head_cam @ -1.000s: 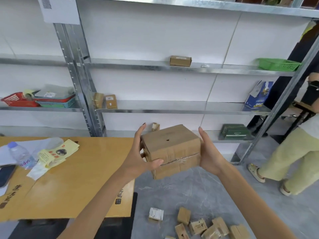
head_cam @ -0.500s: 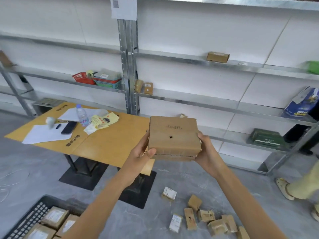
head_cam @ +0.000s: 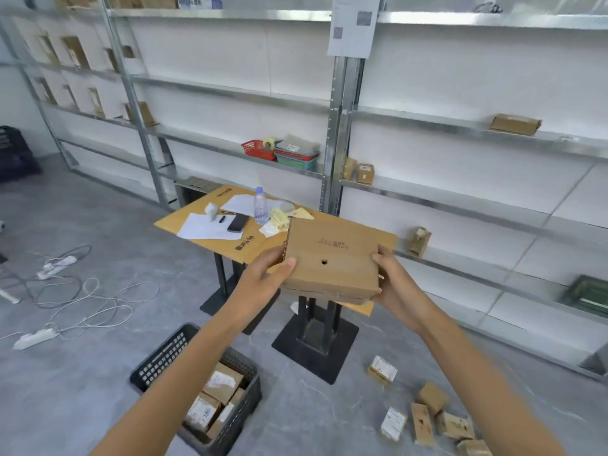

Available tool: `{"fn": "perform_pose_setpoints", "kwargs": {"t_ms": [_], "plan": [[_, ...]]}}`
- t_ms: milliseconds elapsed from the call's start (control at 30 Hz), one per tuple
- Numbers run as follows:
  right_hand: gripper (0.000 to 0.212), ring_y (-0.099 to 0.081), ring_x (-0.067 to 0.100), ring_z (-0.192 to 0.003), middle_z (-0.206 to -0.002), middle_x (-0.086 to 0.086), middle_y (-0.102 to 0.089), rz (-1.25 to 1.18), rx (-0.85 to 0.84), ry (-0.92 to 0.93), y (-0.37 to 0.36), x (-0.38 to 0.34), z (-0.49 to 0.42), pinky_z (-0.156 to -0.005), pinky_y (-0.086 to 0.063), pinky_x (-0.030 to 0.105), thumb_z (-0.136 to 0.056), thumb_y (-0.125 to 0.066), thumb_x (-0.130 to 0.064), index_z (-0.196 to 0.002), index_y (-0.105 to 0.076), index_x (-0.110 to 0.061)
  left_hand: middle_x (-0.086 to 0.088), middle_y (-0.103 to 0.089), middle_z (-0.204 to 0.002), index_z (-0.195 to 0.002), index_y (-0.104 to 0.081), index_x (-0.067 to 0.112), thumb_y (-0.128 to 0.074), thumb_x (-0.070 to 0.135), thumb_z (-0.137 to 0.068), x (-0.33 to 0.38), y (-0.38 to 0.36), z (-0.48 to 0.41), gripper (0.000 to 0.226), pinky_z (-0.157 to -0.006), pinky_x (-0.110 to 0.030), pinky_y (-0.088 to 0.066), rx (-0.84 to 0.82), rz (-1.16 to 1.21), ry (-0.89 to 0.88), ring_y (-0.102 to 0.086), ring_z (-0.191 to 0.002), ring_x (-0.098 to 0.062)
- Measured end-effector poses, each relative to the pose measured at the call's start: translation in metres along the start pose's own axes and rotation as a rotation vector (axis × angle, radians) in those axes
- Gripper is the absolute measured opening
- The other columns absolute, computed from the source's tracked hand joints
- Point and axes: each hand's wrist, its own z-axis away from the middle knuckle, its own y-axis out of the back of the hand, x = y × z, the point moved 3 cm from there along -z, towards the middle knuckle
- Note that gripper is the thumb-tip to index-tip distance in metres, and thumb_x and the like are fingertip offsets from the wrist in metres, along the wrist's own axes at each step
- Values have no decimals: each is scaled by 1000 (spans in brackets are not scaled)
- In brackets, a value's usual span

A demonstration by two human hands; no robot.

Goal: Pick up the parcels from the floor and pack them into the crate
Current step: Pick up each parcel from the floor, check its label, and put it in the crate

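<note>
Two hands (head_cam: 260, 278) (head_cam: 394, 284) have swung one parcel (head_cam: 332, 255) left toward one crate (head_cam: 158, 360)

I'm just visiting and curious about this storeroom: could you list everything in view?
cardboard box: one, brown, held between both hands
crate: one, black, floor lower left
parcels in crate: several, brown with white labels
loose parcels: about six, brown and white, floor lower right
table: one, orange-brown, behind the box
bottle: one, clear, on table
phone: one, black, on table
power strips: two, white, floor left
shelving: grey metal, along wall
left hand: holds box's left edge
right hand: holds box's right edge
</note>
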Motion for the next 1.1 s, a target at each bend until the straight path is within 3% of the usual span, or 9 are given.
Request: {"fn": "perform_pose_setpoints", "kwargs": {"t_ms": [133,233,367,400,567,667,767,933,1100], "plan": [[37,-55,22,-113,-129,1,-53,4,-11,-29,-82,25,10,-94,-50,52,-99,-40,-34,-137,-39,-31,13,-61,-115,-123,-56,31,-49,29,-96,-10,77,44,28,-76,-7,-45,7,-82,-11,-58,-101,-1],[38,-57,19,-107,-123,-1,-54,-13,-13,-70,-141,43,16,-90,-52,49,-99,-40,-34,-137,-38,-28,12,-63,-108,-126,-57,19,-48,23,-97,-21,127,72,30,-71,-5,-45,12,-83,20,-60,-89,11],[38,-54,5,-59,-104,-1,-52,-15,-47,-123,-200,62,15,-66,-51,34,-101,-39,-32,-137,-37,-23,7,-64,-110,-127,-57,18,-49,24,-97,-38,181,95,32,-79,-9,-48,43,-122,72,-60,-91,5],[39,-51,5,-56,-102,0,-51,-8,-60,-135,-211,67,12,-65,-51,34,-101,-39,-32,-138,-37,-23,6,-65,-109,-127,-57,17,-49,24,-97,-43,192,98,31,-81,-11,-49,47,-123,81,-60,-92,3],[39,-58,20,-94,-112,3,-52,-39,-78,-180,-258,84,-19,-85,-53,46,-100,-43,-32,-138,-37,-25,14,-65,-99,-121,-60,17,-49,19,-97,-74,238,89,26,-72,-8,-47,62,-108,114,-61,-82,13],[38,-56,20,-91,-108,4,-52,-45,-65,-190,-277,95,-52,-86,-53,47,-100,-44,-31,-136,-37,-25,8,-66,-105,-122,-60,15,-51,18,-96,-100,264,61,28,-75,-7,-48,52,-118,148,-62,-88,3],[34,-53,16,-79,-96,1,-50,-66,-28,-203,-293,109,-98,-76,-53,41,-100,-44,-30,-132,-39,-25,2,-67,-111,-123,-61,12,-54,18,-94,-130,290,18,30,-77,-6,-48,34,-145,186,-62,-95,-4],[45,-56,20,-100,-115,0,-53,-104,14,-246,-325,124,-172,-74,-53,40,-97,-49,-33,-138,-35,-25,0,-67,-109,-119,-64,9,-61,12,-90,-170,332,-47,30,-78,-14,-53,19,-159,262,-63,-97,-10],[42,-55,24,-105,-126,5,-50,-117,32,-297,-361,141,-221,-73,-53,40,-95,-51,-34,-135,-40,-26,-2,-70,-107,-110,-68,10,-68,15,-85,-209,378,-92,26,-87,-25,-53,16,-185,344,-66,-99,-14]]}}
